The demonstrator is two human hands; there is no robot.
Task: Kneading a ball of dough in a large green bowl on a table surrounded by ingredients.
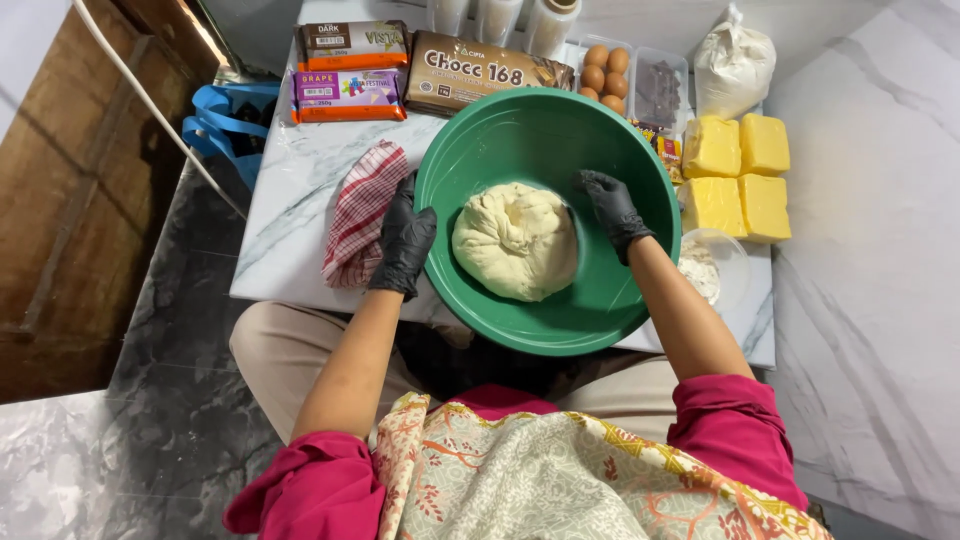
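Beside the right hand (612, 210), whose fingers curl loosely against it, sits the pale round dough ball (517, 241); left hand (405, 240) clasps the green plastic bowl (600, 310) rim. Kneading stage, judged; pressing calls for steadying.

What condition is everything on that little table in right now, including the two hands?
Dough: one round lump, lying in the bowl.
Green bowl: upright, holding only the dough.
Left hand: gloved, gripping the bowl's rim.
Right hand: gloved, inside the bowl, beside the dough.
Checked cloth: crumpled, beside the bowl.
Eggs: whole, in an open tray.
Yellow blocks: unwrapped, four together.
White bag: tied shut.
Chocolate bars: wrapped, unopened.
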